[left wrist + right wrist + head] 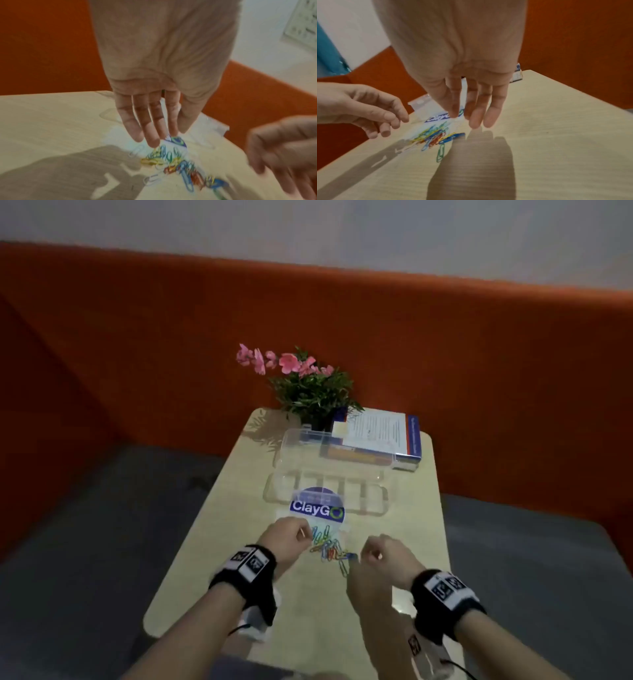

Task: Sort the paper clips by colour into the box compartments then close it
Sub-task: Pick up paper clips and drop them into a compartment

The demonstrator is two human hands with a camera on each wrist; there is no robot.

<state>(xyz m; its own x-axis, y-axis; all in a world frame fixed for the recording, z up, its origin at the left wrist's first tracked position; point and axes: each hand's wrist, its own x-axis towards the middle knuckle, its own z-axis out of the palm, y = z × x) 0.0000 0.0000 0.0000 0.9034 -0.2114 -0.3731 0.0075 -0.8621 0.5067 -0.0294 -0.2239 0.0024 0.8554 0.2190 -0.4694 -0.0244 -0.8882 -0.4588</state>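
Observation:
A heap of coloured paper clips (330,546) lies on the pale wooden table (308,628), partly on a clear plastic bag (286,517) over a blue "ClayGo" sticker (317,508). One green clip (441,152) lies apart on the near side. Behind the heap stands the clear compartment box (383,498), its lid (291,440) raised. My left hand (154,135) hovers at the heap's left edge, fingers relaxed, holding nothing. Just right of the clips (435,136) my right hand (471,116) hangs with straight fingers, empty.
A potted plant with pink flowers (308,385) and a white and blue book (380,436) stand at the table's far end, behind the box. The table is narrow, with edges close on both sides. An orange sofa back (137,354) surrounds it.

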